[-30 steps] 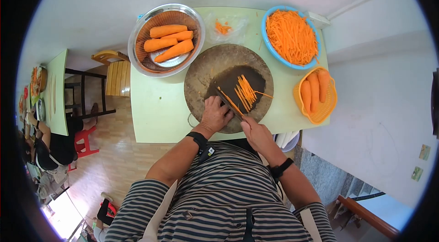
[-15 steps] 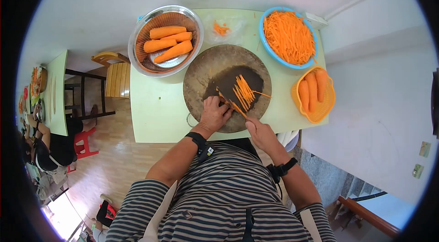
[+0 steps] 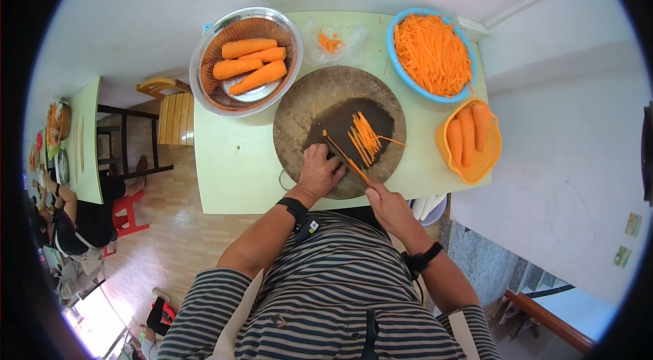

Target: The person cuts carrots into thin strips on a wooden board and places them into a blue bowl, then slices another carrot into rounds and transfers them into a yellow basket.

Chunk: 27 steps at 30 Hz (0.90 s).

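At the far left, a side table (image 3: 84, 173) stands over a tiled floor (image 3: 178, 197), with a seated person (image 3: 76, 216), a red stool (image 3: 127, 214) and a wooden chair (image 3: 175, 118) nearby. The pale green tabletop (image 3: 231, 173) carries, at its left end, a metal bowl (image 3: 198, 74) holding whole carrots (image 3: 247, 48). The round chopping board (image 3: 292, 115) lies mid-surface. The left hand (image 3: 321, 173) rests on it, fingers bent, beside the blade; what its grip presses is hidden. The knife (image 3: 347, 161) lies slanted over the board; carrot strips (image 3: 366, 137) lie just right of it. The right hand (image 3: 391, 209) has its grip closed around the handle. Beyond stand a blue basin (image 3: 395, 55) of shredded carrot (image 3: 433, 53) and a yellow basket (image 3: 488, 164) containing three carrots (image 3: 468, 134). A white wall (image 3: 551, 149) bounds the right side.
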{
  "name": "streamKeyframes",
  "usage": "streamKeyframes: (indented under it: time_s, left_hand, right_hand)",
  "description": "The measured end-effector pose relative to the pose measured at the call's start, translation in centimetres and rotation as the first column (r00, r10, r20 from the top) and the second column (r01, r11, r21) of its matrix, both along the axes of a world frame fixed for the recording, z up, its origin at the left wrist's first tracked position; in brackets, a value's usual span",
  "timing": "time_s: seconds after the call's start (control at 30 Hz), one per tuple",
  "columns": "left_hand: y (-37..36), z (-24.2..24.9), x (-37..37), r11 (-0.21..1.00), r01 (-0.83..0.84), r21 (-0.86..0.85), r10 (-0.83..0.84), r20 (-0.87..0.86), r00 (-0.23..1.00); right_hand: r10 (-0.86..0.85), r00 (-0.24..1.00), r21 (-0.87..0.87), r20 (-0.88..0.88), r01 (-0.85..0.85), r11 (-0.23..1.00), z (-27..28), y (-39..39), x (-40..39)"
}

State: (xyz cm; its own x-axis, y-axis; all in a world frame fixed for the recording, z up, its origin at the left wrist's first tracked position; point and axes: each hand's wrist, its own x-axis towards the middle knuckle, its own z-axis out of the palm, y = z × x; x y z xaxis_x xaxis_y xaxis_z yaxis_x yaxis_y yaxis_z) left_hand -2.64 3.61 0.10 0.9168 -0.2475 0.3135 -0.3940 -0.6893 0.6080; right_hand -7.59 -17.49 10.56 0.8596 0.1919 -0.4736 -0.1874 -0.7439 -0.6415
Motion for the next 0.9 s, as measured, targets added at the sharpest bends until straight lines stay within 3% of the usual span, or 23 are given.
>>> streamKeyframes:
  time_s: [0.13, 0.2, 0.4, 0.6, 0.83, 0.9]
  left_hand:
    - [0.0, 0.2, 0.0, 1.000, -0.001, -0.001, 0.001, 0.021, 1.000]
    - [0.0, 0.2, -0.1, 1.000, -0.002, 0.007, 0.002, 0.023, 1.000]
    - [-0.2, 0.0, 0.0, 0.997, -0.023, -0.069, 0.026, 0.036, 0.999]
    - [-0.1, 0.0, -0.1, 0.997, -0.037, -0.065, 0.041, 0.058, 0.997]
    - [0.1, -0.4, 0.0, 1.000, -0.009, -0.030, 0.010, 0.040, 0.999]
    - [0.1, -0.3, 0.0, 1.000, 0.000, -0.021, 0.001, 0.026, 1.000]
  right_hand:
    - [0.006, 1.000, -0.050, -0.003, -0.006, 0.999, -0.7, 2.0, 2.3]
    - [-0.028, 0.993, 0.035, 0.114, 0.024, 0.999, -1.9, 2.5, 3.1]
    - [-0.184, 0.982, 0.142, 0.037, 0.177, 0.974, -0.9, 1.1, 3.5]
    - [-0.008, 1.000, 0.031, -0.021, 0.009, 0.999, 0.0, -0.2, 0.8]
    - [-0.008, 1.000, 0.049, 0.004, 0.008, 0.999, 0.8, 0.0, 0.0]
    - [0.010, 0.997, -0.031, -0.076, -0.012, 0.999, 1.2, 0.5, 0.5]
